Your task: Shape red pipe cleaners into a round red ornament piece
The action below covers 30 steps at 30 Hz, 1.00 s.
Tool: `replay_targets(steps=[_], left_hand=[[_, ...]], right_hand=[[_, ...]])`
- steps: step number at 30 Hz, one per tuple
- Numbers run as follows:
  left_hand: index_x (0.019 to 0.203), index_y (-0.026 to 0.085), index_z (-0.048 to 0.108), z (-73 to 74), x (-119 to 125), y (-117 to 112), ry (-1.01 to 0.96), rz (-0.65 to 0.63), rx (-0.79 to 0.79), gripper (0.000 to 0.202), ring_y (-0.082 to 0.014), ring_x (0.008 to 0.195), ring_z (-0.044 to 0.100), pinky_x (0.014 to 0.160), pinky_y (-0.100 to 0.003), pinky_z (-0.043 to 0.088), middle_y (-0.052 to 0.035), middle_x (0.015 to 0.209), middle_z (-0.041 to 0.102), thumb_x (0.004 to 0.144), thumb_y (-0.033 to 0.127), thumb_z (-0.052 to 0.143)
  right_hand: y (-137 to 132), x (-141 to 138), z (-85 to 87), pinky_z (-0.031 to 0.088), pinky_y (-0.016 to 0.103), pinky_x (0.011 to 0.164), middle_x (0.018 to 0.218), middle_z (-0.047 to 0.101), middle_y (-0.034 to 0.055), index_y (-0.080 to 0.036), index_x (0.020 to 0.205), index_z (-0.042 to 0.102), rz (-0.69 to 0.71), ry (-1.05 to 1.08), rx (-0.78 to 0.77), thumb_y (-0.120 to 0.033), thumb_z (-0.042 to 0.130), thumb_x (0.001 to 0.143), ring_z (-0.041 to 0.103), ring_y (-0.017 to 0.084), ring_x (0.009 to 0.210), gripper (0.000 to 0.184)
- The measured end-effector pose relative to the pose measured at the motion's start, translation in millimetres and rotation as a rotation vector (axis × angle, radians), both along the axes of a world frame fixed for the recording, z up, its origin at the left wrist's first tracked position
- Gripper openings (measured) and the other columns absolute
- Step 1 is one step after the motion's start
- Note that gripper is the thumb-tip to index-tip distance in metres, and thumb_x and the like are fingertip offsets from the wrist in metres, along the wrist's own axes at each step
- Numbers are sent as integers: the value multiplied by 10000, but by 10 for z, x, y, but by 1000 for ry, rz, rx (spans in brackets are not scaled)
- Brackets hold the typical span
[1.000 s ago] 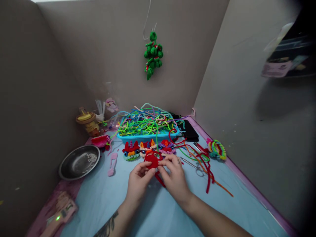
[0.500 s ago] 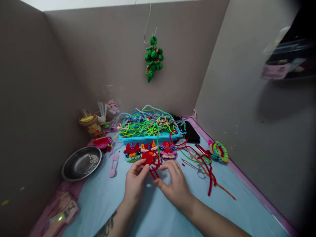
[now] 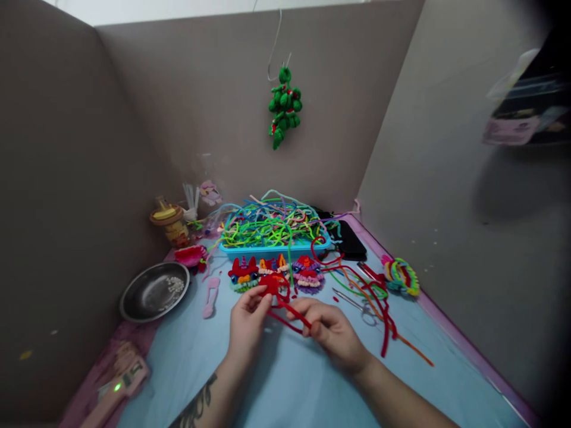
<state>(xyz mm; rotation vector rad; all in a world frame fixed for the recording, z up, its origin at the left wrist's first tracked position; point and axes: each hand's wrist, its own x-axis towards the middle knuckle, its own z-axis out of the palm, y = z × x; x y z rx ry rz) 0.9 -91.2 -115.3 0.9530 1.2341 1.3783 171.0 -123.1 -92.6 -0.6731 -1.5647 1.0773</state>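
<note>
My left hand pinches a red fuzzy piece between thumb and fingers, above the blue table cover. My right hand is closed on a red pipe cleaner that runs from that piece towards the right. A second red strand sags below it, also reaching the right fingers. Just beyond the hands sit colourful fuzzy face figures: a red and orange one, a partly hidden middle one and a red and purple one.
Behind stands a blue tray heaped with pipe cleaners. Scissors and loose red and orange strands lie right. At left are a metal bowl with white beads, a pink clip-shaped piece and a pink device with a green light.
My right hand has closed on the red strand and drawn it out to the right. My left hand keeps its pinch on the red piece. The view has shifted slightly.
</note>
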Motion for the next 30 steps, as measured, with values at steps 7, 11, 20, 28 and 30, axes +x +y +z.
replay_targets(steps=[7, 11, 20, 28, 30], left_hand=[[890, 137, 655, 28, 31, -17, -72, -36, -45, 347, -112, 625, 591, 611, -210, 452, -12, 692, 667, 605, 303, 762], [864, 143, 661, 51, 79, -66, -67, -93, -31, 314, -113, 618, 595, 612, -216, 459, -15, 689, 674, 603, 286, 762], [825, 144, 666, 122, 130, -129, -51, -146, -28, 280, -153, 644, 634, 633, -250, 480, -43, 719, 710, 597, 280, 757], [816, 142, 676, 140, 135, -136, -54, -153, -1, 283, -171, 658, 654, 659, -274, 500, -59, 726, 719, 590, 290, 761], [826, 144, 683, 138, 137, -141, -47, -142, -4, 293, -174, 671, 656, 662, -272, 502, -62, 742, 724, 584, 289, 765]], right_hand=[[140, 10, -69, 461, 345, 723, 717, 635, 43, -200, 719, 620, -418, -238, 127, -357, 499, 867, 584, 186, 739, 247], [161, -101, -179, 462, 336, 760, 840, 658, 36, -216, 863, 618, -498, -468, 249, -152, 554, 780, 570, 194, 845, 123], [107, -144, -179, 456, 292, 638, 706, 631, 26, -209, 784, 608, -563, -585, 245, -151, 535, 797, 545, 180, 715, 94], [100, -141, -190, 466, 316, 678, 783, 651, 40, -218, 849, 617, -570, -562, 297, -189, 513, 833, 565, 195, 767, 109], [111, -131, -187, 462, 324, 686, 799, 651, 46, -213, 849, 602, -572, -581, 341, -176, 516, 829, 561, 200, 780, 95]])
